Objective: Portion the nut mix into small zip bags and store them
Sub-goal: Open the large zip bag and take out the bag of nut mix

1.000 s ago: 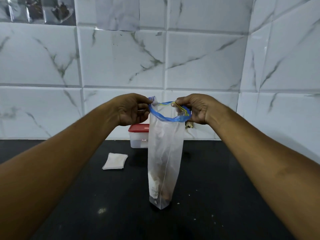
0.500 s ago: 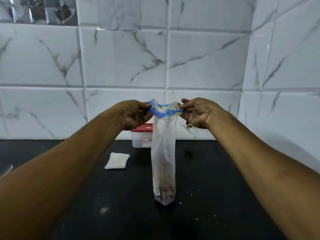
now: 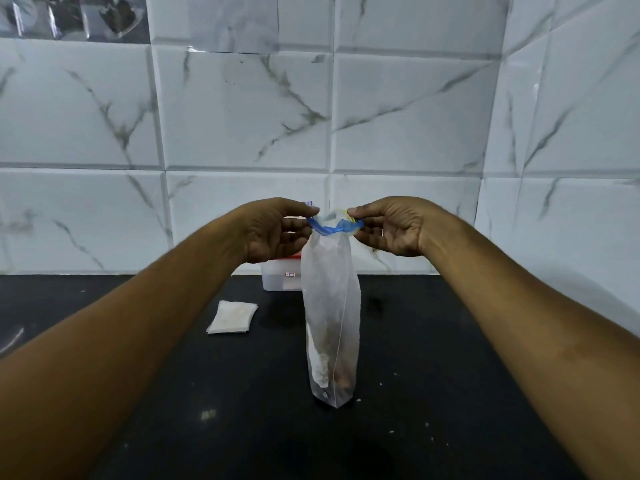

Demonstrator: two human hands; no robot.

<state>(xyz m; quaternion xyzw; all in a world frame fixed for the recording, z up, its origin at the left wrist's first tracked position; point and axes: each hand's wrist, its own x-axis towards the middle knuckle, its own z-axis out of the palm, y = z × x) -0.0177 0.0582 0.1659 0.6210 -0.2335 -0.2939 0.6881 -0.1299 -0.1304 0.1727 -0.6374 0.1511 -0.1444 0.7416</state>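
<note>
Nuts (image 3: 341, 375) show only dimly through the cloudy zip bag (image 3: 329, 299).

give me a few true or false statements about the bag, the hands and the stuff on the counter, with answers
1. The left hand and right hand both pinch the zip bag at its blue top. True.
2. The zip bag lies flat on its side. False: it stands upright on the black counter.
3. The container behind it has a green lid. False: the lid is red.
4. A stack of small flat bags lies apart from the zip bag, on its left. True.
</note>
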